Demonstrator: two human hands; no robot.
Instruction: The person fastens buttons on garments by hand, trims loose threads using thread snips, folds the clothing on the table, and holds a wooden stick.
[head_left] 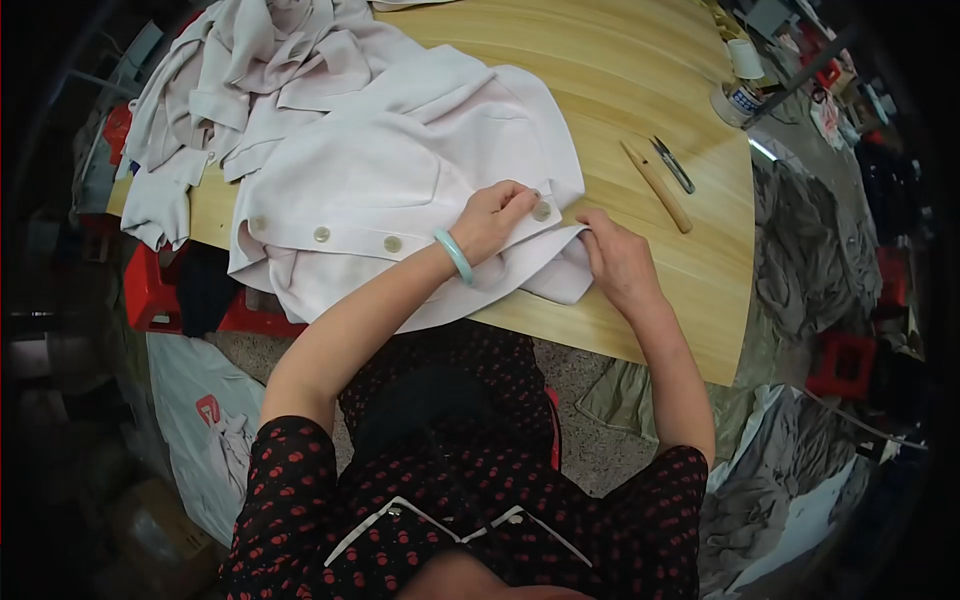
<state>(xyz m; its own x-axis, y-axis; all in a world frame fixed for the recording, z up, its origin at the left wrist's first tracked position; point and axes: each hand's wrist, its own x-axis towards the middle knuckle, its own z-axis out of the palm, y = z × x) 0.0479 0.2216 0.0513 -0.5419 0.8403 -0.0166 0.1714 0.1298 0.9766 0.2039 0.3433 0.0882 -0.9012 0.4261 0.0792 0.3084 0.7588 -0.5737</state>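
A pale pinkish-white garment [350, 170] with a row of round buttons lies over the table. My left hand [492, 218], with a light green bangle on the wrist, pinches the buttoned front edge beside the button [542, 211] nearest the right end. Close by on the right, my right hand [615, 258] holds the corner of another edge of the same garment between thumb and fingers. The fabric between the two hands is folded and slightly raised. Parts of my fingertips are hidden by the cloth.
On the wooden table [690, 290] lie a pointed wooden-handled tool [662, 192] and small thread snips [674, 166]. A tape roll [738, 102] sits at the right edge. A red stool [150, 290] stands below left. Grey cloth [800, 245] is heaped at right.
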